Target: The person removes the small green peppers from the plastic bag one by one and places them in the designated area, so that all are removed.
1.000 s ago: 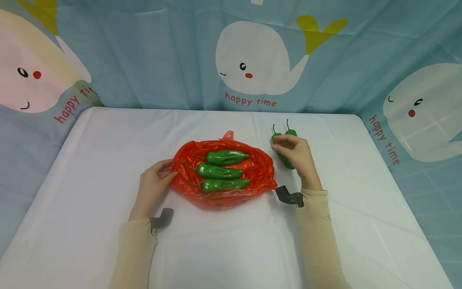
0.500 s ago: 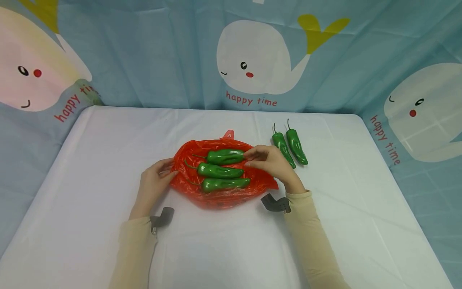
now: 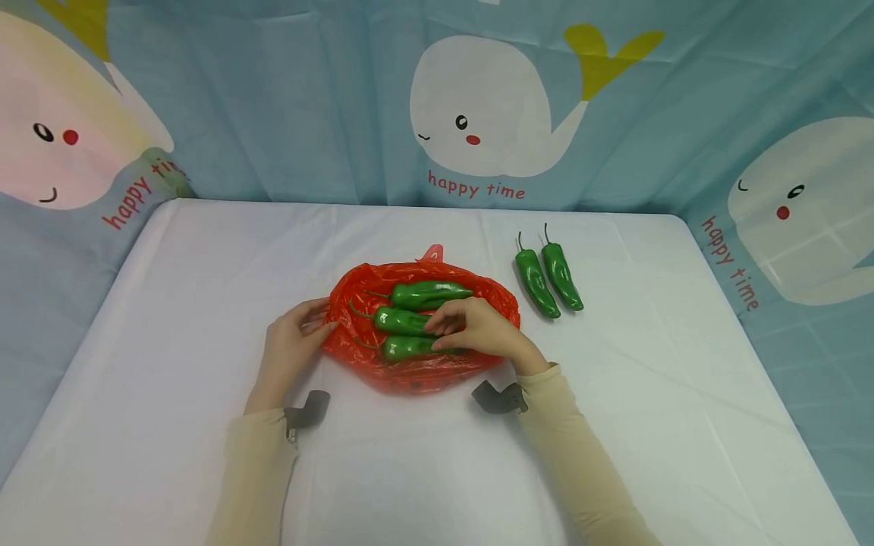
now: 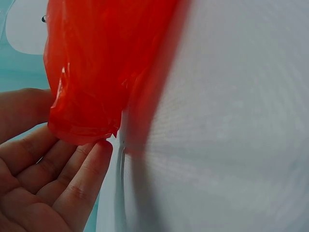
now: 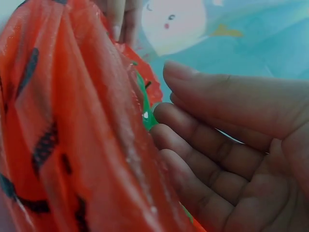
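Observation:
In the head view, a red plastic bag point(image 3: 410, 381) lies with its mouth spread. Three green peppers rest in it: the far one point(image 3: 429, 295), the middle one point(image 3: 396, 321) and the near one point(image 3: 406, 349). My left hand point(image 3: 287, 350) holds the bag's left rim; the left wrist view has the hand point(image 4: 48, 169) around the red plastic point(image 4: 96, 67). Over the bag's right half, my right hand point(image 3: 481, 330) hides the right ends of the middle and near peppers. In the right wrist view its fingers point(image 5: 193, 140) are relaxed beside the bag point(image 5: 91, 140), holding nothing.
Two more green peppers point(image 3: 536, 283) point(image 3: 563, 276) lie side by side on the white table point(image 3: 683, 379), right of the bag. A blue curtain with whale prints point(image 3: 307, 114) hangs behind the table.
My right hand has moved left and nearer, from the two peppers outside the bag to over the peppers in it. The left hand has stayed at the bag's rim.

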Motion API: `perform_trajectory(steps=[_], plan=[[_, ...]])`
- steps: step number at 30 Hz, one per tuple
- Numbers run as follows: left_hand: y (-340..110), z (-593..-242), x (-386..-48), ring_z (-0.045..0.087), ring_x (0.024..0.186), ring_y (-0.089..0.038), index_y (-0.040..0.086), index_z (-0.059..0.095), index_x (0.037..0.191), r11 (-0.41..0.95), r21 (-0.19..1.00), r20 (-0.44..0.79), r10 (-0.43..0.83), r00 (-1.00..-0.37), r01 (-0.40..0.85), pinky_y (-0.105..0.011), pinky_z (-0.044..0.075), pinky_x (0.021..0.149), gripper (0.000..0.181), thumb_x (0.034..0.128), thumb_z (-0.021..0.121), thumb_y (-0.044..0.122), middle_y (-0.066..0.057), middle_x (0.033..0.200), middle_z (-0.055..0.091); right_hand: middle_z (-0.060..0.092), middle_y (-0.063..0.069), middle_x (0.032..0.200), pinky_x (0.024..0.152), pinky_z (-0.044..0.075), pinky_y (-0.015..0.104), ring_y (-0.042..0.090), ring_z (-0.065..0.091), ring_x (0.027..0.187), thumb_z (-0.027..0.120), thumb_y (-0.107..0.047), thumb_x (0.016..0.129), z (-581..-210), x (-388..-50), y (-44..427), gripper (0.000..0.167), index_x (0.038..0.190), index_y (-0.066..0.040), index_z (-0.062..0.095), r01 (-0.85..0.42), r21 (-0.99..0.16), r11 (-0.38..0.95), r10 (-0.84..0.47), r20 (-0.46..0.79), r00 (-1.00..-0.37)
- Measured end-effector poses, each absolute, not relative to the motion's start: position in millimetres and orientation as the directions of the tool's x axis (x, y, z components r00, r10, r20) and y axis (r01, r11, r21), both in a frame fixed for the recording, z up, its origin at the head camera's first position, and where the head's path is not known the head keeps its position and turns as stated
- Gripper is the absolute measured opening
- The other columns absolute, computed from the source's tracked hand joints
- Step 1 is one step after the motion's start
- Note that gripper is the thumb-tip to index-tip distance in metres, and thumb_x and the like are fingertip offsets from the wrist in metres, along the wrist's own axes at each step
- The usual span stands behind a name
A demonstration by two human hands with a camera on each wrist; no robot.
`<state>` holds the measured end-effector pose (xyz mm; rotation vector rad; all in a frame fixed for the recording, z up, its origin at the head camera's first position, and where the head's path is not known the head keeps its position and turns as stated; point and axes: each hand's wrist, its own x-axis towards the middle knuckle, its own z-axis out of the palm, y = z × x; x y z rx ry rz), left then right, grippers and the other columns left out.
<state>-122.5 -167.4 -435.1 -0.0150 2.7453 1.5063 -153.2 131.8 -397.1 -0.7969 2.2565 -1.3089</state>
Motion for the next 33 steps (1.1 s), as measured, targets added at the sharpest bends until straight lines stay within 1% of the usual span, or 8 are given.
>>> perform_trajectory(steps=[5,11,17,25,33], plan=[[-167.6,-435.2,-122.6,0.061,0.108,-0.033,-0.004,0.055,0.127,0.538,0.843,-0.016,-0.002,-1.000,-0.015,-0.031,0.051,0.088,0.042,0.0875,0.066,0.006,-0.022,0.119,0.060,0.069,0.004,0.097,0.077,0.056,0.024,0.012,0.064,0.083,0.077,-0.006,0.077,-400.3,-153.5,130.0,0.025,0.101,-0.003,0.070,-0.277,-0.874,0.399,-0.664,-0.067,-0.744],[-167.6,-434.8,-122.3,0.061,0.107,-0.032,-0.003,0.055,0.127,0.545,0.838,-0.026,-0.008,-1.000,-0.026,-0.032,0.051,0.087,0.041,0.0879,0.066,0.007,-0.022,0.118,0.061,0.069,0.005,0.097,0.077,0.055,0.022,0.011,0.064,0.083,0.077,-0.005,0.077,-400.0,-152.0,127.8,0.025,0.101,-0.002,0.070,-0.299,-0.843,0.448,-0.659,-0.086,-0.747],[-167.4,-433.8,-122.1,0.062,0.106,-0.033,-0.004,0.055,0.126,0.548,0.836,-0.025,-0.007,-1.000,-0.025,-0.033,0.051,0.088,0.041,0.0880,0.066,0.007,-0.023,0.117,0.061,0.070,0.003,0.096,0.078,0.055,0.021,0.012,0.063,0.085,0.078,-0.005,0.076,-399.0,-150.1,125.4,0.026,0.101,-0.004,0.071,-0.316,-0.797,0.515,-0.643,-0.115,-0.758],[-166.9,-433.2,-122.6,0.061,0.107,-0.032,-0.003,0.055,0.127,0.552,0.833,-0.024,-0.004,-1.000,-0.023,-0.033,0.051,0.088,0.042,0.0880,0.066,0.007,-0.022,0.119,0.061,0.069,0.000,0.097,0.079,0.054,0.021,0.012,0.063,0.087,0.079,-0.005,0.074,-401.4,-150.3,124.4,0.029,0.102,-0.007,0.071,-0.317,-0.774,0.548,-0.638,-0.142,-0.757],[-167.7,-435.0,-122.3,0.061,0.108,-0.033,-0.004,0.054,0.127,0.550,0.835,-0.018,0.000,-1.000,-0.015,-0.032,0.051,0.087,0.042,0.0877,0.066,0.006,-0.023,0.120,0.060,0.067,-0.002,0.099,0.081,0.053,0.021,0.012,0.062,0.091,0.079,-0.005,0.074,-403.5,-149.2,124.2,0.031,0.104,-0.009,0.070,-0.352,-0.744,0.568,-0.659,-0.156,-0.735]])
